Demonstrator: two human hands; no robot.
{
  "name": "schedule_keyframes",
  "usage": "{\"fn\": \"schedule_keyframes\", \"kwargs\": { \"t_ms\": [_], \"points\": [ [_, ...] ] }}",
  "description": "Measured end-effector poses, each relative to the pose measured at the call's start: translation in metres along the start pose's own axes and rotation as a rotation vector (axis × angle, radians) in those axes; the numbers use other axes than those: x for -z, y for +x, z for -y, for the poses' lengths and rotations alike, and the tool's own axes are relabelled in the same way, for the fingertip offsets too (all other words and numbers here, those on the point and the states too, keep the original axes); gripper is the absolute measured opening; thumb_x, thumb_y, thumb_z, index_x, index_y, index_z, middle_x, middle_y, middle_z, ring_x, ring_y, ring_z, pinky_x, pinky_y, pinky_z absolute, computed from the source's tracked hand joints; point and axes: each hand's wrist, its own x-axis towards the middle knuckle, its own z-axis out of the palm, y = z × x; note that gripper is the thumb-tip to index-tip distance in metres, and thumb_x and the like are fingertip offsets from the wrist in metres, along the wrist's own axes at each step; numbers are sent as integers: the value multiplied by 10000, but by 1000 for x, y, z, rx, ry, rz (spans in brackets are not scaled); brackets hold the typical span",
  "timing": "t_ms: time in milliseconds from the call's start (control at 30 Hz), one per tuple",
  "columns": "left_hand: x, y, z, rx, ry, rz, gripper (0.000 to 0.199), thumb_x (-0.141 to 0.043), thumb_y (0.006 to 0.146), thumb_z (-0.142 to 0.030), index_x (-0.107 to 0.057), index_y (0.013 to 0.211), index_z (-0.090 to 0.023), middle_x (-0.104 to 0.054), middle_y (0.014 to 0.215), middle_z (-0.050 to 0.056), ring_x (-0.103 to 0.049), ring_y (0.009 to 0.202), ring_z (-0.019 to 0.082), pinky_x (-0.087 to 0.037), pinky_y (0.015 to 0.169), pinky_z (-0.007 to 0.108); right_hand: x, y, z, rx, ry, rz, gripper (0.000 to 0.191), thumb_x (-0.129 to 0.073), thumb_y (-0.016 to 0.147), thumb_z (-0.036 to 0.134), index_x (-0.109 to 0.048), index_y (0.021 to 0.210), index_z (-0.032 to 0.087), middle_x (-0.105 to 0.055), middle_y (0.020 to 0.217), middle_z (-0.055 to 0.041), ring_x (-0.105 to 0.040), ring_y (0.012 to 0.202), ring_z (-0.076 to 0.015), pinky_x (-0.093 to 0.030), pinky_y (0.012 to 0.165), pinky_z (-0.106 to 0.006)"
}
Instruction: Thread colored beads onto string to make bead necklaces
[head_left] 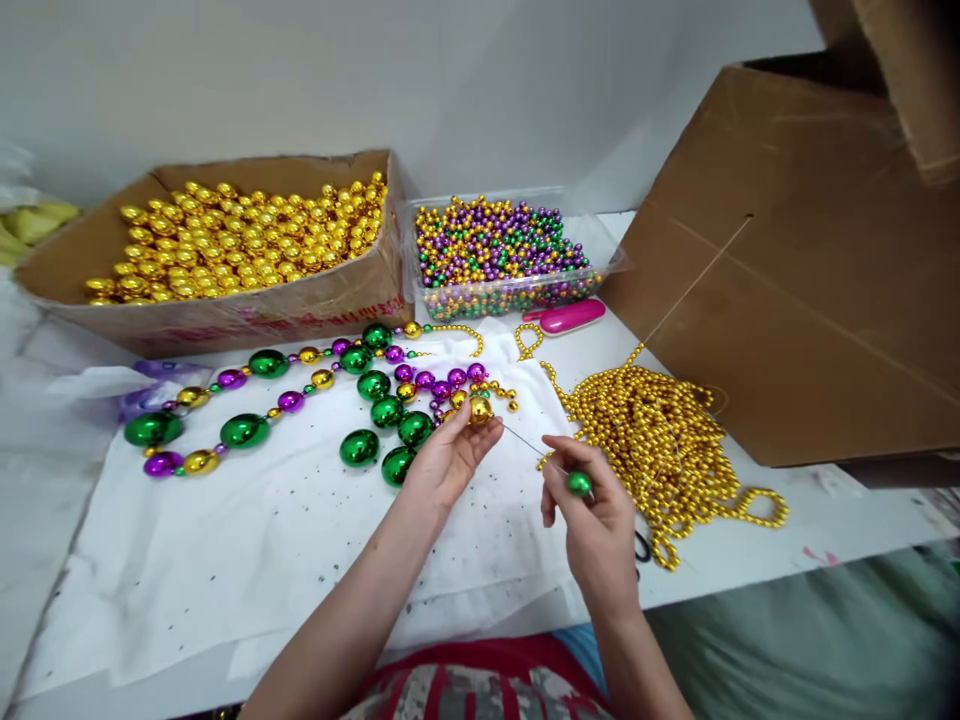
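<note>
- At the back left, a box point(300, 312) holds beads point(255, 235).
- Right of it, a tub point(604, 258) holds other beads point(499, 240).
- Before the box, a strand point(244, 431) lies on a cloth point(247, 540).
- Loose beads point(359, 448) lie on the cloth, right of the strand.
- Right of the cloth, a chain heap point(652, 430) lies on the table point(847, 505).
- A carton point(787, 290) stands behind and right of the heap.

Rounded green plastic beads point(387, 412): looked mirror-glossy.
Rectangular clear plastic tub point(606, 262): shone smoothly.
Tall brown cardboard box point(750, 330): was matt.
Flat white cloth point(262, 550): looked matt.
</note>
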Motion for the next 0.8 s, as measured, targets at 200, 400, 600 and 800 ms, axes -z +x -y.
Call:
{"fn": "schedule_keyframes", "kwargs": {
  "t_ms": [200, 400, 600, 800],
  "points": [
    [2, -3, -1, -52, 61, -33, 101, -538, 885, -150, -617, 902, -89, -679, 836, 97, -688, 769, 182, -589, 718, 279, -4, -4, -9, -81, 120, -60, 132, -595, 870, 272, -611, 986, 210, -611, 841, -8, -442, 454, -33, -339, 403, -191],
    [3, -4, -2, 73, 24, -29, 214, -492, 918, -237, -616, 917, -62, -665, 805, 123, -676, 755, 180, -587, 718, 290, -8, -1, 9, 287, -170, -137, 99, -547, 885, 182, -637, 920, 206, -607, 948, -33, -548, 616, -95, -452, 500, -239],
    [4, -5, 0, 106, 32, -8, 198, -505, 909, -242, -603, 895, -70, -654, 784, 119, -658, 701, 168, -583, 679, 292, -8, -9, 20, 643, -429, 10, 315, -498, 827, 4, -592, 1055, 201, -672, 990, -46, -638, 844, -158, -529, 705, -287],
    [5, -8, 1, 107, 46, 10, 234, -482, 922, -274, -598, 910, -71, -644, 759, 95, -637, 658, 148, -580, 656, 291, -13, -9, 32, 773, -525, 60, 326, -480, 801, -15, -565, 1041, 188, -687, 960, -66, -652, 896, -177, -526, 757, -300]
  ]
}}
